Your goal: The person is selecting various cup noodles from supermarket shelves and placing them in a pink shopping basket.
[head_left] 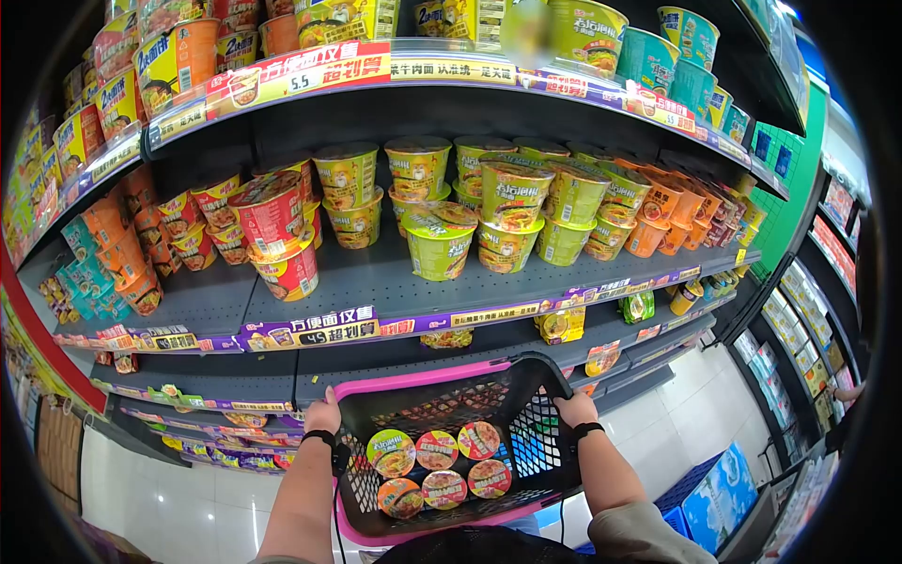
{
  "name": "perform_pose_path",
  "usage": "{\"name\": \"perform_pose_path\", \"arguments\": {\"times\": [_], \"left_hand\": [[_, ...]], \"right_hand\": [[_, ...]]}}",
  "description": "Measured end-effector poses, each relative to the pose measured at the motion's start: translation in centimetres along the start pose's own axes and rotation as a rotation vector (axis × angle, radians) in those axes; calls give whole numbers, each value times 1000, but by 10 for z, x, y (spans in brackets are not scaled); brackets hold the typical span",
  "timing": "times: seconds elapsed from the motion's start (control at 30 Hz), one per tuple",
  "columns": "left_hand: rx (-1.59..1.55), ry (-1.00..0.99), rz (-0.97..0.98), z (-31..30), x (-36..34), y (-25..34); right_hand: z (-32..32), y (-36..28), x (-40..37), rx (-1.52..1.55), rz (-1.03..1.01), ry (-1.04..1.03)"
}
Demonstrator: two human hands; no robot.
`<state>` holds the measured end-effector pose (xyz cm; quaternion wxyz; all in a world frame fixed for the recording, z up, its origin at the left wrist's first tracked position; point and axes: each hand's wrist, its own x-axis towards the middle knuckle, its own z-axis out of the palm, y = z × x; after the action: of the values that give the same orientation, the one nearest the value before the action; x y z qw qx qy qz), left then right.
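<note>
A black basket with a pink rim [423, 374] is held in front of the shelves. Several noodle cups stand in it in two rows, among them a green-lidded cup [391, 452] and an orange-lidded cup [400, 498]. My left hand [322, 414] grips the basket's left end near the far corner. At the right end, my right hand [576, 410] is closed on the rim. Both wrists carry black bands. Beyond the basket, a green cup [440, 246] stands near the edge of the middle shelf, and stacked red cups [278, 233] are to its left.
Shelves with price strips [329, 329] span the view ahead, holding orange cups [648, 221] and teal cups [646, 58]. A blue box [719, 503] stands on the floor at lower right. Another rack [808, 320] is at far right, with part of a person's arm [848, 393] nearby.
</note>
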<state>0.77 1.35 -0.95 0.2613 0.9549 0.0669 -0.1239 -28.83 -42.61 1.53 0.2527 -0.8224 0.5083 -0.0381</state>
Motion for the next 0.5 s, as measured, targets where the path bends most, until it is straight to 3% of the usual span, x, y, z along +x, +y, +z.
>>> {"name": "perform_pose_path", "arguments": {"times": [0.5], "left_hand": [[1, -9, 12, -1, 2, 1]], "right_hand": [[6, 4, 6, -61, 15, 19]]}}
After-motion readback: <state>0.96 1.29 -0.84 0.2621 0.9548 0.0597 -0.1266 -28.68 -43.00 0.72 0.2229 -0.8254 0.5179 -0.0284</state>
